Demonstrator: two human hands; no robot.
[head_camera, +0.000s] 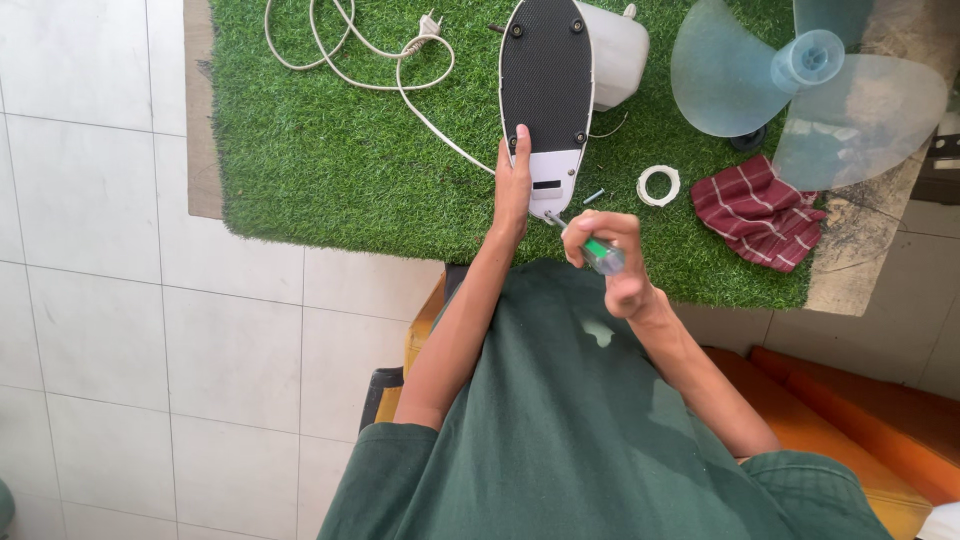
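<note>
We see the fan base (546, 80) at top centre of frame, lying on green turf (330, 160), black underside up, long axis running top-to-bottom, narrow white end toward us. Left hand (513, 185) is laid flat and open vs. its left edge. Right hand (612, 262) is closed round a green-handled screwdriver (590, 245), tip angled up-left into the base's lower end. Clear fan blade (800, 90) sits upper right, w/ red striped cloth (760, 212) below it.

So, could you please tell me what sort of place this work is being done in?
Probably a home or small repair corner, not a factory: a table covered in green artificial turf stands on a white tiled floor, with a white fan base with black underside, translucent blue fan blades and orange cushioned seat.
</note>
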